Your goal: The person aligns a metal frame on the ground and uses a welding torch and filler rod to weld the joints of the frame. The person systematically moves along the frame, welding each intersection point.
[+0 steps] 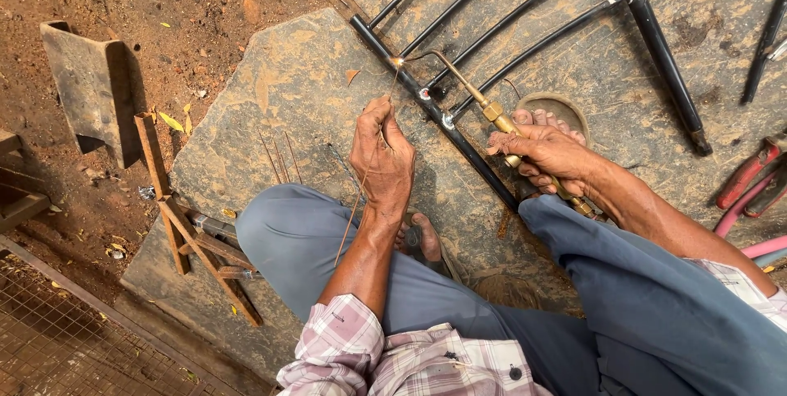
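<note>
The person is squatting over a big flat stone slab [279,84] on the ground. A black metal frame [459,146] made of thin tubes is lying across the slab, near its far edge.

The right hand [548,152] is wrapping tight around a brass torch [492,109]. The bent tip of the torch is pointing at a joint [397,61] where one thin tube is meeting the long bar. A small bright spot is glowing there.

The left hand [382,157] is pinching a thin filler rod [367,175] between thumb and fingers. The top end of the rod is reaching up to the same joint. The rest of it is running down along the left wrist.

To do this step well, the flame and the rod tip should be meeting right on the joint, not beside it. Both hands should be staying steady, and the rod looks like it should be fed in slowly so the melted metal flows all around the tube.

A few spare thin rods [279,158] are lying on the slab just left of the left hand. Rusty angle bars [193,232] are lying at the slab's left edge. Red and pink hoses [758,199] are lying at the right side.
</note>
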Motion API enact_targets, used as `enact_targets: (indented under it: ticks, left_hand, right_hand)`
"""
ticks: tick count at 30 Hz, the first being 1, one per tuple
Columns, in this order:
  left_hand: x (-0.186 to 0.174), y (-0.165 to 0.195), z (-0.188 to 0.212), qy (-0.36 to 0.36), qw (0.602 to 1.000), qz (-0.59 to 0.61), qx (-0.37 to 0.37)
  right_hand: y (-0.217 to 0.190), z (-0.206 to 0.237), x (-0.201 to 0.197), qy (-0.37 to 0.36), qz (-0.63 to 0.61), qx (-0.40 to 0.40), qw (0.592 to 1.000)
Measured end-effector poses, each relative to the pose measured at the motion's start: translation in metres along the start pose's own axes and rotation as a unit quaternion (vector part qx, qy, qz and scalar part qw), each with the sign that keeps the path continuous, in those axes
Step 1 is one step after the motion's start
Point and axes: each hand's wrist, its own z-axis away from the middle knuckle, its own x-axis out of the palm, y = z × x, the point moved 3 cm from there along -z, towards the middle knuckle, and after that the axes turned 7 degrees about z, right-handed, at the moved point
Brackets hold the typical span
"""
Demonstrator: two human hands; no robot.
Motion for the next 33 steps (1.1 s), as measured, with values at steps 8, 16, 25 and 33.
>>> enact_targets:
  ticks: [8, 16, 25, 33]
  left_hand:
    - [0.0001, 0.0018, -0.0012, -0.003, 1.000, -0.001, -0.001]
    - [0.0031, -0.0029, 0.0017, -0.009, 1.000, -0.003, -0.008]
    - [0.0070, -0.0059, 0.0030, -0.002, 1.000, 0.002, -0.011]
    - [0.0088, -0.0071, 0.0038, 0.000, 1.000, -0.002, -0.009]
  right_hand:
    - [0.0017, -0.0029, -0.0011, 0.001, 0.011, -0.002, 1.000]
    - [0.0049, -0.0057, -0.0019, -0.024, 0.006, -0.031, 0.999]
    - [0.0056, -0.0066, -0.0039, -0.045, -0.003, -0.038, 0.998]
    - [0.0020, -0.0024, -0.0040, -0.011, -0.013, -0.011, 1.000]
